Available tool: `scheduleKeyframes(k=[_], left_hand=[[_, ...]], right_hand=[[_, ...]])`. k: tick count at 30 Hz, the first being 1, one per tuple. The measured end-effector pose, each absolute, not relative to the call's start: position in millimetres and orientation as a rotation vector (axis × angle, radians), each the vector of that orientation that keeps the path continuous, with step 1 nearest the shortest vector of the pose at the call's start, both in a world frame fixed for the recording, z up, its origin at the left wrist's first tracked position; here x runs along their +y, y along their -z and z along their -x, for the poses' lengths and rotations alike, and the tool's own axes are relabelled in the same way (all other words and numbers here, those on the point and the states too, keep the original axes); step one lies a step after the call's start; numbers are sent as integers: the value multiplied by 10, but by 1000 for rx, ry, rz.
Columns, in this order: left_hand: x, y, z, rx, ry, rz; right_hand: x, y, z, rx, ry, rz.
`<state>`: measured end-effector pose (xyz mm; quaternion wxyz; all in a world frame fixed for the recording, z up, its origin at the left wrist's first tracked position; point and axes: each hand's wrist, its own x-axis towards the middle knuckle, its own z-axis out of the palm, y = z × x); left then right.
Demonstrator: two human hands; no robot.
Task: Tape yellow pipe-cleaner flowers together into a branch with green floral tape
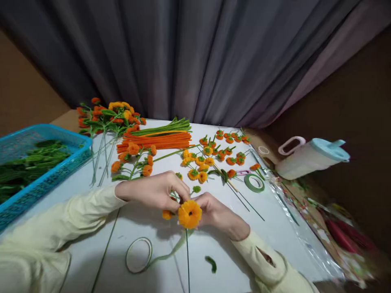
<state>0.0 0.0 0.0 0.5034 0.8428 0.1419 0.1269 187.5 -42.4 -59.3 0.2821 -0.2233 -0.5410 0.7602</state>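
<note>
- The step in hand is, I judge, the winding of a tape strip (174, 250) around the stem of a flower spray (190, 215), above the white worktop (226, 280), in the middle of its near half.
- For such winding, the next move calls for a firm hold on the stem, and the strip must be kept tight, because now it hangs in a loose curve.
- The left hand (159, 191) has its thumb and forefinger closed together upon the spray; the gap between them is very small.
- The right hand (215, 213) is curled in from the other side; its fingertips are behind the yellow bloom, so I cannot tell how tightly they are closed, or on what.
- The yellow bloom is between the two hands, just in front of the fingers; a small green bud (196, 189) stands just beyond them, and a thin wire stem (187, 260) goes down towards the near edge.
- The tape roll (150, 252) lies nearer to this edge, left of the wire.
</note>
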Motion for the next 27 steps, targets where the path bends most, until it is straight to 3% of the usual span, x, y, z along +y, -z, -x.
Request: scheduleKeyframes(k=[10,20,27], left_hand=[[16,67,-62,62,-572,-2197],[31,-6,-62,-68,-609,-2306],[100,-105,82,139,-446,-2258]], right_hand=[[-354,1050,-1684,-1357,-2293,576],[-588,920,-1657,-1211,-2201,626],[-714,608,-1734,-1069,-2023,786]])
